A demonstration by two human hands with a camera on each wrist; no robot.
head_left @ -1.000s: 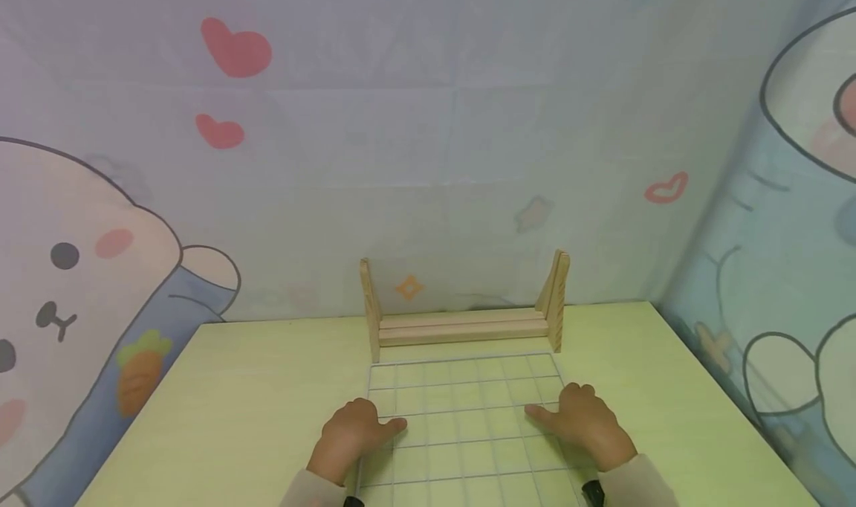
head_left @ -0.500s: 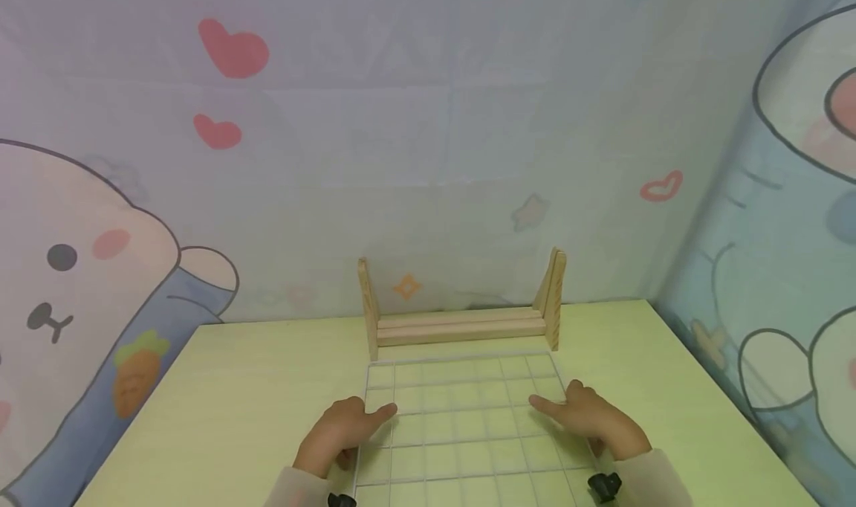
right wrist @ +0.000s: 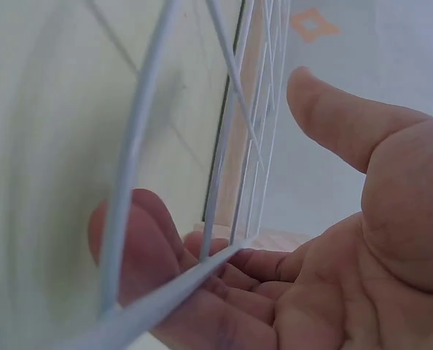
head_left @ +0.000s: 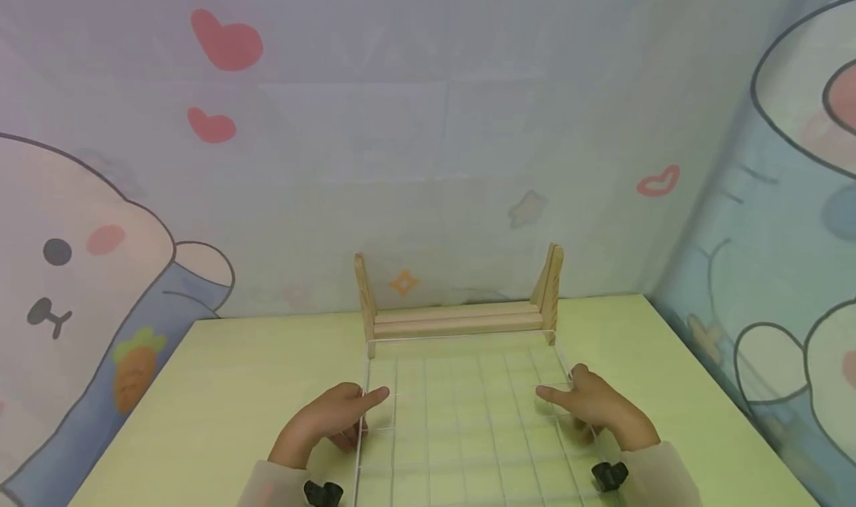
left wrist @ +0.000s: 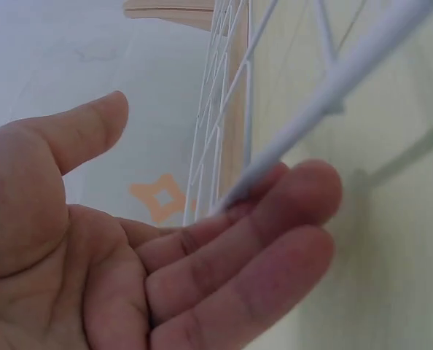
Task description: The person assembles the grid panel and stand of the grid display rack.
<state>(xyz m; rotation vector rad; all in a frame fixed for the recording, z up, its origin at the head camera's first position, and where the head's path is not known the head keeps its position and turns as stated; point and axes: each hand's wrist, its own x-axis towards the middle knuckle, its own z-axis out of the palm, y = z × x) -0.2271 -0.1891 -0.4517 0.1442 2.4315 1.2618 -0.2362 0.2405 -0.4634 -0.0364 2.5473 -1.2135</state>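
A white wire grid panel (head_left: 461,459) is raised off the table, its far edge in front of the wooden rack's base. My left hand (head_left: 334,418) is at its left edge. In the left wrist view, the left fingers (left wrist: 253,270) reach under the edge rod, touching it, while the thumb stands apart from the wire. My right hand (head_left: 598,407) is at the right edge. In the right wrist view, the right fingers (right wrist: 224,306) pass beneath the edge rod and carry it; that thumb is also raised clear of the wire.
A pale wooden rack (head_left: 461,327) with two upright ends stands at the back of the light yellow table (head_left: 267,358). Behind it hangs a printed cloth (head_left: 401,120) with hearts and cartoon animals. More of the cloth borders the right side.
The wire grid panel has come up off the table, its far edge now overlapping the rack's base. Both hands have shifted outward, and their fingers are now under its side edges.
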